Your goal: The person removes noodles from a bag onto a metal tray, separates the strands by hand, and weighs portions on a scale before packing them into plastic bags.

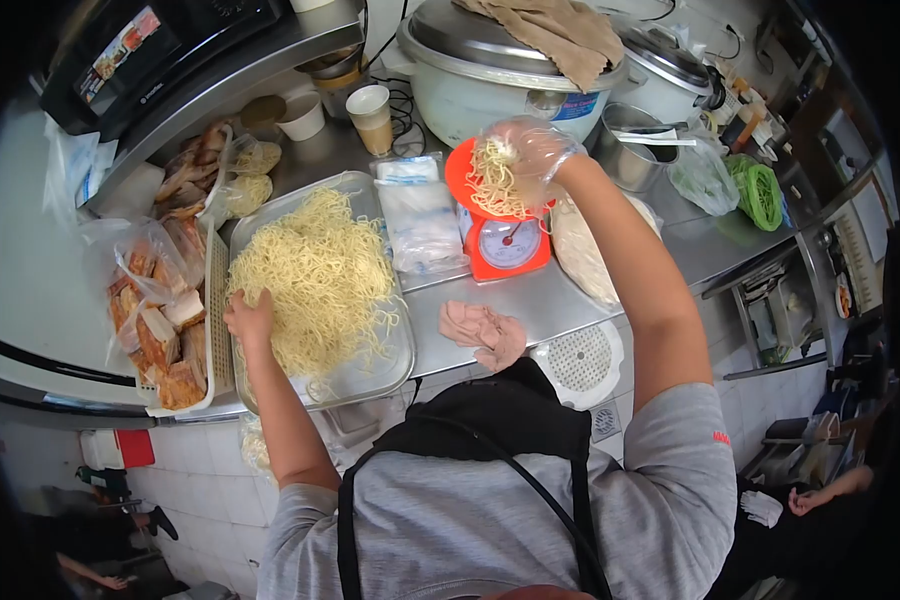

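Observation:
Yellow noodles (pixel 315 270) lie heaped in a metal tray (pixel 406 350) at the left. My left hand (pixel 249 318), bare, rests at the left edge of the heap, its fingers apart. My right hand (pixel 535 158), in a clear plastic glove, is over the red pan of a kitchen scale (pixel 478 258), with a portion of noodles (pixel 497 180) at its fingers. The dial (pixel 510 242) faces me below the pan. The glove and noodles partly hide my right fingertips, so their grip is unclear.
Plastic bags (pixel 420 225) lie between tray and scale. A basket (pixel 216 330) of roasted meat (pixel 160 345) stands left. A pink cloth (pixel 482 335) lies near the front edge. Behind are a cup (pixel 372 125) and a large rice cooker (pixel 500 95). A person's hand (pixel 808 500) shows lower right.

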Demonstrator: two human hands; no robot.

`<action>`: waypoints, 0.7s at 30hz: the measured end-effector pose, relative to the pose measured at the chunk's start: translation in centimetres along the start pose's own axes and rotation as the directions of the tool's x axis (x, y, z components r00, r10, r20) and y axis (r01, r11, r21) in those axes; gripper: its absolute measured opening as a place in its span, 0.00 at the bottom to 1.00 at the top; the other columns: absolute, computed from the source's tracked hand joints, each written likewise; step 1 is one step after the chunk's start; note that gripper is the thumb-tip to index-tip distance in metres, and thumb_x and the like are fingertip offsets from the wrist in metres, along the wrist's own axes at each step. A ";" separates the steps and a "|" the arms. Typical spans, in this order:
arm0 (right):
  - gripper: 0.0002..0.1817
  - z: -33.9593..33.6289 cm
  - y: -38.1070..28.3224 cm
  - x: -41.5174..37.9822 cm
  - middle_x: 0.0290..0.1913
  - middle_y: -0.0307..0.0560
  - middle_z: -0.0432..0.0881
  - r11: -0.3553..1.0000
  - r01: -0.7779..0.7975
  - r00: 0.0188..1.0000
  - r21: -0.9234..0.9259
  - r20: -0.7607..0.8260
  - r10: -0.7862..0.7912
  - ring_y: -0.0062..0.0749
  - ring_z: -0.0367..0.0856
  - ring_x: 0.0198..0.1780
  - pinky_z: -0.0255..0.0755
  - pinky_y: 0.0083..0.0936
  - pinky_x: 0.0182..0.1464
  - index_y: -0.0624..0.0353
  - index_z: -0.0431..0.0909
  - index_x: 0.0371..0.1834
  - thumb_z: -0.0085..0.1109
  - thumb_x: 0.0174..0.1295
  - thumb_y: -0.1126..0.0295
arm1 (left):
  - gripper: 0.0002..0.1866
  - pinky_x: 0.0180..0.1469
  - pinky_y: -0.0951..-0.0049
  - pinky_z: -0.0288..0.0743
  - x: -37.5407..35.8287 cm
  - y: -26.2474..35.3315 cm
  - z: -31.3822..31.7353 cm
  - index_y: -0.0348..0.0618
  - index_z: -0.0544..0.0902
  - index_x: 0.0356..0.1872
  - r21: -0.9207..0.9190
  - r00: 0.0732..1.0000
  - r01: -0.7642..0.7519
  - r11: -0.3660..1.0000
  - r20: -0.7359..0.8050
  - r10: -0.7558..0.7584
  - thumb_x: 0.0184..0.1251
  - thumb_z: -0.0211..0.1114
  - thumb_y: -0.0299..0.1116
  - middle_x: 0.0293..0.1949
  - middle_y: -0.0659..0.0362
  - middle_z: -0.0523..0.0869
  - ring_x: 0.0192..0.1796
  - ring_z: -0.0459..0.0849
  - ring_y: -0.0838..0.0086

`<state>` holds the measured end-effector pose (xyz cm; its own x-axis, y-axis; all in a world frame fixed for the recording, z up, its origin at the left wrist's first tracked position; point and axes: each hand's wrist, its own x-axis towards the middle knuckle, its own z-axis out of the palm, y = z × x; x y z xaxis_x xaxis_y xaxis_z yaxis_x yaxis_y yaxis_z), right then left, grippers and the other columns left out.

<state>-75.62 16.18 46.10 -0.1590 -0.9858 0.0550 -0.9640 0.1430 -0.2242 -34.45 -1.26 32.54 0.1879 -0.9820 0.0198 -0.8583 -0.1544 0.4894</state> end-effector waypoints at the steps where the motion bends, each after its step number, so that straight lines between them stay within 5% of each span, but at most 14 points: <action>1: 0.32 0.8 0.6 0.3 0.48 0.53 0.72 0.999 0.016 1.000 -0.031 -0.023 -0.017 0.46 0.69 0.51 0.63 0.29 0.54 0.50 0.69 0.51 0.62 0.34 0.73 | 0.34 0.57 0.58 0.56 -0.5 0.2 -0.1 0.51 0.64 0.57 0.001 1.000 -0.009 1.000 -0.012 0.009 0.48 0.60 0.52 0.58 0.47 0.56 0.59 0.57 0.53; 4: 0.48 2.1 1.9 0.9 0.43 0.50 0.76 0.994 0.099 0.992 -0.037 -0.078 -0.102 0.43 0.72 0.48 0.69 0.28 0.49 0.54 0.70 0.48 0.71 0.06 0.78 | 0.31 0.57 0.59 0.56 -1.6 0.6 -0.5 0.50 0.66 0.55 -0.005 0.996 -0.063 0.998 -0.057 0.062 0.48 0.61 0.50 0.56 0.45 0.57 0.57 0.59 0.53; 7: 0.39 0.6 0.8 -0.3 0.52 0.53 0.70 0.997 0.067 0.995 -0.026 0.072 -0.065 0.46 0.65 0.56 0.61 0.29 0.57 0.52 0.66 0.55 0.62 0.29 0.71 | 0.29 0.56 0.60 0.56 -2.1 0.4 -0.2 0.49 0.68 0.52 -0.019 0.980 -0.169 0.985 -0.112 0.166 0.48 0.62 0.47 0.54 0.44 0.59 0.56 0.60 0.53; 11: 0.39 -0.1 0.3 -1.0 0.53 0.54 0.68 0.999 0.024 0.990 0.030 0.141 -0.028 0.46 0.64 0.56 0.60 0.28 0.57 0.54 0.63 0.56 0.61 0.32 0.70 | 0.28 0.57 0.60 0.56 -2.6 0.5 0.6 0.48 0.69 0.51 0.000 0.953 -0.273 0.962 -0.134 0.270 0.48 0.63 0.45 0.53 0.44 0.60 0.55 0.60 0.53; 16: 0.40 -0.5 1.3 -0.6 0.53 0.54 0.68 0.995 0.102 0.994 -0.001 -0.027 -0.102 0.45 0.66 0.55 0.61 0.29 0.57 0.54 0.61 0.57 0.62 0.33 0.67 | 0.27 0.57 0.59 0.55 -4.3 2.8 1.5 0.48 0.70 0.51 -0.064 0.921 -0.380 0.923 -0.113 0.372 0.47 0.64 0.43 0.53 0.44 0.60 0.56 0.58 0.52; 21: 0.39 -2.9 1.7 -1.8 0.54 0.53 0.68 0.968 0.155 0.981 0.197 -0.145 -0.128 0.44 0.66 0.55 0.61 0.30 0.56 0.51 0.61 0.57 0.64 0.36 0.64 | 0.27 0.58 0.60 0.52 -5.5 6.0 2.6 0.44 0.69 0.50 -0.122 0.866 -0.498 0.859 -0.116 0.486 0.47 0.64 0.41 0.52 0.42 0.62 0.56 0.59 0.52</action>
<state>-77.57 18.45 48.42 -0.0635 -0.9727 0.2233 -0.9157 -0.0322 -0.4005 -41.86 2.96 33.09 -0.1991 -0.9130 0.3561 -0.7723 0.3699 0.5164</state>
